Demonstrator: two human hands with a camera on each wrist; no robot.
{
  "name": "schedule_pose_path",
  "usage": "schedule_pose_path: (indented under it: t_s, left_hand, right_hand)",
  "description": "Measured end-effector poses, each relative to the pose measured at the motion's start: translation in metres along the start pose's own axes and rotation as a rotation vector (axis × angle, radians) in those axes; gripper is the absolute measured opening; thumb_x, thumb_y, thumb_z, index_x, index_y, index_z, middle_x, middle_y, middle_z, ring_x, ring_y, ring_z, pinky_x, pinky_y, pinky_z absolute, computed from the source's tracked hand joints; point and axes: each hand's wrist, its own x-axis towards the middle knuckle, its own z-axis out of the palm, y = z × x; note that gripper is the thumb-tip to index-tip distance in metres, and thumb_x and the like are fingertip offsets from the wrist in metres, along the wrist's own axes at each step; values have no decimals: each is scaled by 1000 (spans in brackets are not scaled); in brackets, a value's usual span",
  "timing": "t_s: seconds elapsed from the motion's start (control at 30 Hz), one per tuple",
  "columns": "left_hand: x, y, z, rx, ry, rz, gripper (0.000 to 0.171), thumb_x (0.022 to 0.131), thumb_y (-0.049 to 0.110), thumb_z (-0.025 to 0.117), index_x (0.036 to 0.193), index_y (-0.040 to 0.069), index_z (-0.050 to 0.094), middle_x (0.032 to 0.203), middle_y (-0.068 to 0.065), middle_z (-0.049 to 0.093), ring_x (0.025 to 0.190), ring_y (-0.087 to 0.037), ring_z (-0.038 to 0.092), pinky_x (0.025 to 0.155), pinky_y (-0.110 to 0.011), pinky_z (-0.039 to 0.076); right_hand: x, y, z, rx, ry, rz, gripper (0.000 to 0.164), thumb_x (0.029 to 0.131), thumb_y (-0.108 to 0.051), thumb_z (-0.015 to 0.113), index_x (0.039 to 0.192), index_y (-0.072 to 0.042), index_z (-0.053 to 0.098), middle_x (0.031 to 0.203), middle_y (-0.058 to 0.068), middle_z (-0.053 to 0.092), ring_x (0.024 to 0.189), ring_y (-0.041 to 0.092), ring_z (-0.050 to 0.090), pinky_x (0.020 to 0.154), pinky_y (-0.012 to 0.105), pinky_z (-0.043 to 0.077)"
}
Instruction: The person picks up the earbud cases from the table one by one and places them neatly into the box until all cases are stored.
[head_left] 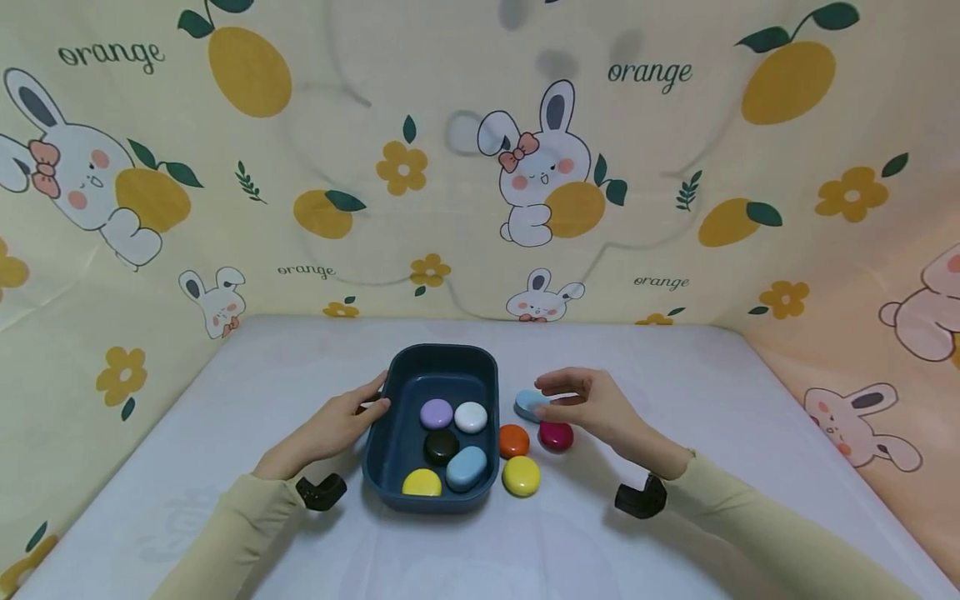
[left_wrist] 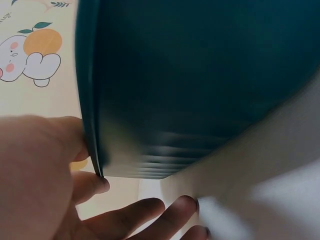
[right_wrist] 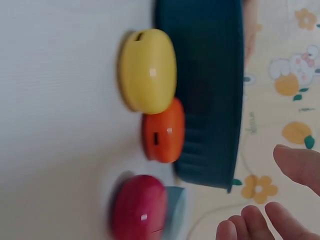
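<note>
A dark blue rectangular plastic container with rounded corners stands in front of me in the head view. My left hand grips its left side, pinching the rim between thumb and finger in the left wrist view; the other fingers spread below. Over a light blue pebble-shaped piece to the right of the container, my right hand hovers with thumb and fingers apart. The right wrist view shows nothing between them. Beside the blue piece lie a dark red piece, an orange piece and a yellow piece.
Inside the container sit purple, white, black, light blue and yellow glossy pieces. A white cloth covers the table. Printed rabbit-and-orange fabric walls it at the back and sides.
</note>
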Motion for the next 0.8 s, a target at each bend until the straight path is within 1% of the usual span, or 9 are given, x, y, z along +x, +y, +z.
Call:
schedule_pose_path:
  t_s: [0.13,0.3,0.43,0.8]
  left_hand:
    - [-1,-1,0,1,4,-1,60,106,33,46,157,11,23,141,-22,49,125,-43,49,101,-58,40]
    - [0,-2,-1,-9,6,0,60,106,33,46,157,11,23,141,-21,49,124,-42,50,102,-57,40]
    - [0,-1,-1,-7,7,-1,60,106,33,46,157,11,23,141,-21,49,124,-42,50,101,-57,40]
    - [0,1,0,3,3,-6,60,106,33,46,157,11,24,141,-21,49,123,-43,50,100,-58,41]
  right_hand:
    - [-4,9,0,-24,4,10,48,82,-21,82,123,-3,66,121,14,65,104,29,64,83,36,56]
    - [-10,17,0,-13,4,23,48,82,-19,83,123,-2,65,121,15,64,103,30,65,81,36,57]
    - [-12,19,-1,-17,15,18,49,81,-19,83,123,-1,65,120,15,64,103,31,64,81,36,57]
    - [-16,21,-7,-34,3,20,48,81,-17,83,122,0,65,121,18,63,105,35,63,82,35,56]
